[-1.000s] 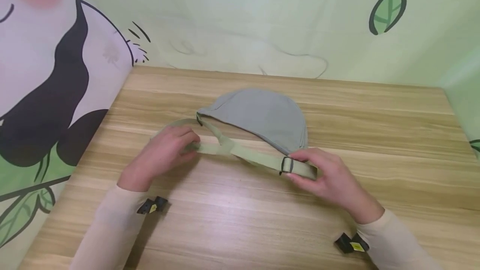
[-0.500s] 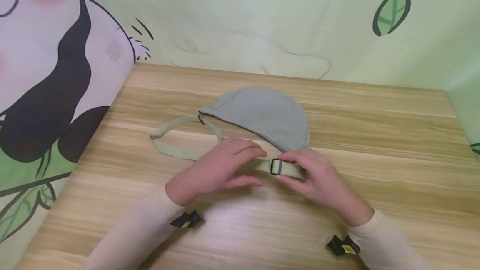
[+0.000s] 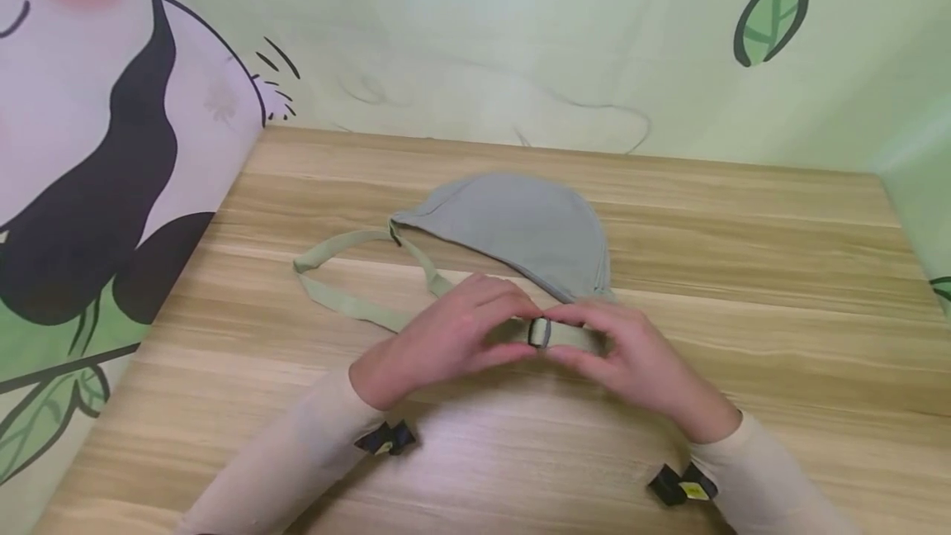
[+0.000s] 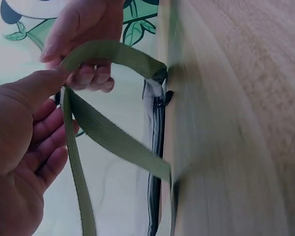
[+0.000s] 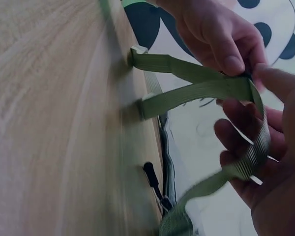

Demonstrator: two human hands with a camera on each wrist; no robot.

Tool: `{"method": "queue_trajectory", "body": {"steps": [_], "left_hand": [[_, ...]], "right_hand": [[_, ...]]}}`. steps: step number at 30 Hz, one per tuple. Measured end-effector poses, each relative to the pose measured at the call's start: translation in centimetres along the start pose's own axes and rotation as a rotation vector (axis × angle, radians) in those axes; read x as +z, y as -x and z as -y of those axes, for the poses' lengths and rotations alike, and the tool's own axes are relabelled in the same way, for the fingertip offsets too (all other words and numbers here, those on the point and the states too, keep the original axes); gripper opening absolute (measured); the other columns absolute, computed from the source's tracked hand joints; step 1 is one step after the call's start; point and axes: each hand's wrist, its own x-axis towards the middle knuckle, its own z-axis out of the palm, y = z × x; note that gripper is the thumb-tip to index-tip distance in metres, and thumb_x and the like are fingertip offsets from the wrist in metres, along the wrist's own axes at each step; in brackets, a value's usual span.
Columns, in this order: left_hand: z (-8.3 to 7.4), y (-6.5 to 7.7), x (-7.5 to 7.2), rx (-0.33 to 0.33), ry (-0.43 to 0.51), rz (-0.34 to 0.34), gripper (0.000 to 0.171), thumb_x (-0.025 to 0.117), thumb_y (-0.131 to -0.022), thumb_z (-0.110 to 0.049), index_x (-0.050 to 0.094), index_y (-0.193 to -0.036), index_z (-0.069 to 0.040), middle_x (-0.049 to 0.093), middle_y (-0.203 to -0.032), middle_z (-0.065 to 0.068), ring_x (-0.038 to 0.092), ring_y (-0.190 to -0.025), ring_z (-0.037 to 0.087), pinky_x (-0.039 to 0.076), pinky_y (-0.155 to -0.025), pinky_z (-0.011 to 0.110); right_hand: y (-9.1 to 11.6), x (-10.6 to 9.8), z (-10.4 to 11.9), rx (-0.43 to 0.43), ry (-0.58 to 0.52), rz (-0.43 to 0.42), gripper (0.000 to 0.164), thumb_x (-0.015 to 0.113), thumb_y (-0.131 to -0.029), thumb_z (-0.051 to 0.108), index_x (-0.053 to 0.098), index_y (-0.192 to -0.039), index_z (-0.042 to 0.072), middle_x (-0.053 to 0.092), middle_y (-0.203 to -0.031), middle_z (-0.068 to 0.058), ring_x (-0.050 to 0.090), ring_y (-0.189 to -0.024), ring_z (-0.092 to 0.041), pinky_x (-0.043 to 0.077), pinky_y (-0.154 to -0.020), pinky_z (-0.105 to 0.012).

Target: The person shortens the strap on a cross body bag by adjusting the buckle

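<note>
A grey half-moon zip bag point(image 3: 513, 229) lies on the table with its pale green webbing strap point(image 3: 349, 304) looped toward the person. My left hand point(image 3: 446, 333) pinches the strap's dark slider buckle point(image 3: 539, 333) from the left, thumb below and fingers above. From the right, my right hand point(image 3: 639, 357) pinches the strap at the buckle's other edge, and the fingertips of both hands nearly meet. In the right wrist view, strap lengths run from the fingers down to the table, and a zipper pull point(image 5: 150, 174) hangs at the bag's edge.
The wooden table point(image 3: 743, 287) reaches back to a pale green wall point(image 3: 475, 40) with a painted leaf. A panda picture covers the wall on the left. Each sleeve bears a small black wrist device point(image 3: 386, 438).
My left hand let go of the strap's left part, moved right and took hold at the buckle. The right hand shifted slightly left with the buckle. The bag stayed in place.
</note>
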Motion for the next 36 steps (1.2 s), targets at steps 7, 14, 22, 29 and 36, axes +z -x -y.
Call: {"method": "queue_trajectory", "body": {"steps": [7, 14, 22, 29, 36], "left_hand": [[0.8, 0.3, -0.4, -0.015, 0.062, 0.024, 0.036, 0.076, -0.081, -0.028, 0.064, -0.11, -0.011, 0.062, -0.105, -0.005, 0.053, -0.098, 0.008, 0.042, -0.091, 0.024], [0.7, 0.4, -0.5, 0.023, 0.047, 0.053, 0.036, 0.074, -0.083, -0.029, 0.063, -0.111, -0.011, 0.062, -0.11, -0.003, 0.054, -0.106, 0.011, 0.04, -0.097, 0.026], [0.4, 0.1, -0.2, 0.003, 0.108, 0.041, 0.034, 0.072, -0.085, -0.03, 0.063, -0.112, -0.011, 0.064, -0.108, -0.005, 0.057, -0.103, 0.007, 0.041, -0.095, 0.023], [0.2, -0.3, 0.0, 0.048, 0.137, 0.022, 0.035, 0.072, -0.085, -0.028, 0.063, -0.114, -0.011, 0.065, -0.109, -0.004, 0.057, -0.103, 0.008, 0.041, -0.096, 0.024], [0.1, -0.3, 0.0, 0.025, 0.16, 0.001, 0.036, 0.076, -0.082, -0.026, 0.066, -0.113, -0.011, 0.067, -0.111, -0.002, 0.059, -0.105, 0.009, 0.042, -0.097, 0.023]], "right_hand": [[0.3, -1.2, -0.3, 0.208, -0.083, 0.072, 0.017, 0.062, -0.093, 0.017, 0.069, -0.108, 0.02, 0.068, -0.106, 0.009, 0.062, -0.102, -0.01, 0.049, -0.09, -0.031], [0.2, -1.2, -0.4, 0.215, -0.191, 0.106, 0.009, 0.064, -0.092, 0.014, 0.068, -0.091, 0.022, 0.063, -0.083, 0.008, 0.057, -0.079, -0.011, 0.048, -0.075, -0.028], [0.3, -0.7, -0.4, 0.206, -0.26, 0.061, 0.01, 0.063, -0.091, 0.007, 0.068, -0.09, 0.016, 0.063, -0.079, 0.005, 0.055, -0.071, -0.011, 0.048, -0.065, -0.027], [0.2, -0.3, 0.0, 0.186, -0.323, 0.057, 0.013, 0.062, -0.091, 0.002, 0.069, -0.095, 0.013, 0.063, -0.079, -0.002, 0.052, -0.068, -0.011, 0.047, -0.058, -0.025], [0.2, -0.4, -0.2, 0.218, -0.323, 0.067, 0.013, 0.059, -0.094, 0.007, 0.069, -0.099, 0.012, 0.065, -0.082, -0.001, 0.058, -0.073, -0.011, 0.051, -0.062, -0.026]]}}
